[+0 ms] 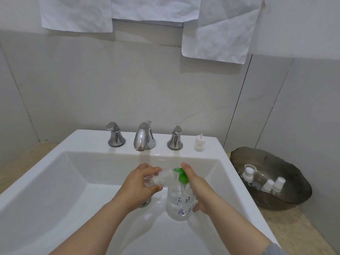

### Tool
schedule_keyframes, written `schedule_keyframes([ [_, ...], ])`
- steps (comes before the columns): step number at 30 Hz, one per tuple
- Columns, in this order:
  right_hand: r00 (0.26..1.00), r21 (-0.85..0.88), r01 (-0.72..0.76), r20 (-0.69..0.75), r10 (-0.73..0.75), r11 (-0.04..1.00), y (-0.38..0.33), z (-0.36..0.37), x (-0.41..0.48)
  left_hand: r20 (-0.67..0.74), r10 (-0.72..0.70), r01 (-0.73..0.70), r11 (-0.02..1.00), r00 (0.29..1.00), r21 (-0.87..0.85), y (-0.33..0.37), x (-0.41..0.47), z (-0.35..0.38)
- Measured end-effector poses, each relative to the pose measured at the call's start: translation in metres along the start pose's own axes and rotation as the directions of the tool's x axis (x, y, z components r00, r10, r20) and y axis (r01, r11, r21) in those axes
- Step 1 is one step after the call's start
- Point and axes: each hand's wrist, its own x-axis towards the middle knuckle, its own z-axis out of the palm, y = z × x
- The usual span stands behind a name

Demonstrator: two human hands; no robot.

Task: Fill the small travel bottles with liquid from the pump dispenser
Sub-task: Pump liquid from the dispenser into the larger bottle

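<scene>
Over the sink (82, 142), note the left hand (139, 183) curled round a clear bottle (161, 178), fingers above and thumb below, held almost flat with its open mouth at the green pump (182, 176). Note the right hand (195, 184) wrapped round the dispenser (179, 207) from the right, one finger laid over the pump head, apparently poised to press. Read the step as pumping liquid into this bottle; cannot tell the fill level through clear walls half hidden by fingers.

To do it well, seat the spout at the mouth, or just inside, before pressing. Raise the mouth end a little to let liquid run to the bottom instead of back out. Press slowly and fully, then release fully to let the pump recharge; avoid quick jabs likely to spit past the narrow neck. Hold the dispenser near upright to leave the dip tube sunk in the liquid, seemingly only in the lower part. Grip the bottle firmly without squeezing, to avoid forcing liquid out through possibly soft walls. Stop short of the neck, leaving room for the cap (199, 143) standing on the sink rim, probably this bottle's. Expect the same care for the three capped bottles (268, 185) in the dark tray (276, 159) on the bench (294, 227), well apart to the right.
</scene>
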Motion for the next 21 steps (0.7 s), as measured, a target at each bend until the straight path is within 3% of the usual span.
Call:
schedule_keyframes([
  [14,0.997,0.017,0.067,-0.034,-0.066,0.998,0.0022,-0.0009,-0.0011,0.004,0.005,-0.005,1.0,1.0,-0.001,0.0009,0.0003,0.0002],
  [21,1.0,0.005,-0.006,0.007,0.006,1.0,-0.0001,0.001,0.0034,-0.026,0.022,-0.023,0.999,0.999,-0.045,0.0017,0.0029,-0.0022],
])
